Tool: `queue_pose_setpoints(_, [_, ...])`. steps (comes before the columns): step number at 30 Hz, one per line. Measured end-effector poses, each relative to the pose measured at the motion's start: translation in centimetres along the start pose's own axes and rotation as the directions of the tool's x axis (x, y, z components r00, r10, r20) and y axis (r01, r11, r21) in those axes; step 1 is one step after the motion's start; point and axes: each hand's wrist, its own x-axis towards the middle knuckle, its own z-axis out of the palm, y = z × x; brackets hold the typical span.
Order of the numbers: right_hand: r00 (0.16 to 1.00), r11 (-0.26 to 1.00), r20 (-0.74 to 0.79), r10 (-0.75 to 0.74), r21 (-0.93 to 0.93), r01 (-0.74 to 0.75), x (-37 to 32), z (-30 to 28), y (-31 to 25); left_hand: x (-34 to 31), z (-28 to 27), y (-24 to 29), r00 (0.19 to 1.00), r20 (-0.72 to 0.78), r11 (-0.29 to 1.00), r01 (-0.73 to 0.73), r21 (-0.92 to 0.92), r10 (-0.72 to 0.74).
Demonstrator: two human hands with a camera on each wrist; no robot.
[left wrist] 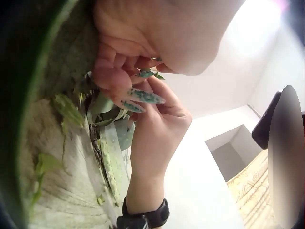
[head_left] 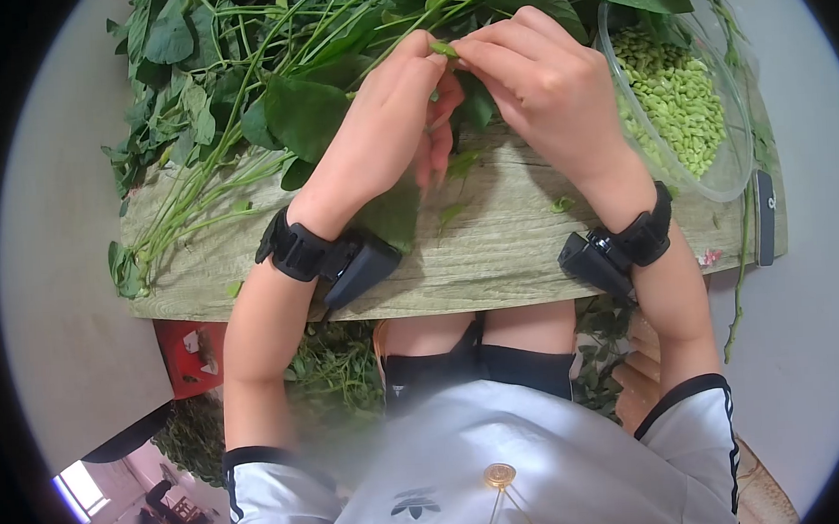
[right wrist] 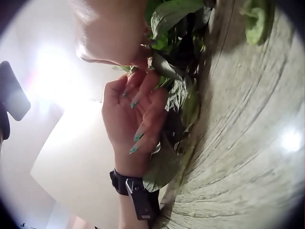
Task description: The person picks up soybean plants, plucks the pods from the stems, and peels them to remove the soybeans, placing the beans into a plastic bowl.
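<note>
In the head view a small green bean pod (head_left: pixel 442 48) is pinched between both hands above the table's far part. My left hand (head_left: pixel 397 102) grips its near end with thumb and forefinger, the other fingers curled below. My right hand (head_left: pixel 548 84) pinches the pod's other end with its fingertips. From the right wrist view, the left hand (right wrist: pixel 136 114) shows long green-tipped nails, and a green bit of the pod (right wrist: pixel 125 69) sticks out between the hands. To the right of my right hand, a clear plastic container (head_left: pixel 733 189) holds shelled green beans (head_left: pixel 687 110).
Leafy bean plants (head_left: pixel 307 116) with long stems heap over the back and left of the wooden table (head_left: pixel 495 258). Pod scraps (head_left: pixel 562 204) lie on the wood. A dark flat object (head_left: pixel 764 215) sits at the right edge. More greenery (head_left: pixel 335 371) lies below the table.
</note>
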Motion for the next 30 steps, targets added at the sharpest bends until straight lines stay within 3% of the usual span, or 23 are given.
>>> queue_pose_setpoints(26, [0.993, 0.994, 0.067, -0.099, -0.048, 0.103, -0.51, 0.47, 0.17, 0.16, 0.07, -0.72, 1.0, -0.015, 0.997, -0.012, 0.071, 0.014])
queue_pose_setpoints(29, [0.99, 0.997, 0.141, -0.002, 0.077, -0.008, -0.53, -0.1, 0.38, 0.13, -0.02, -0.34, 1.0, -0.013, 0.999, -0.004, 0.048, 0.005])
queue_pose_setpoints(30, [0.987, 0.975, 0.143, 0.07, 0.198, -0.098, -0.58, -0.09, 0.6, 0.07, -0.09, -0.13, 1.0, 0.0, 1.0, 0.001, 0.021, -0.001])
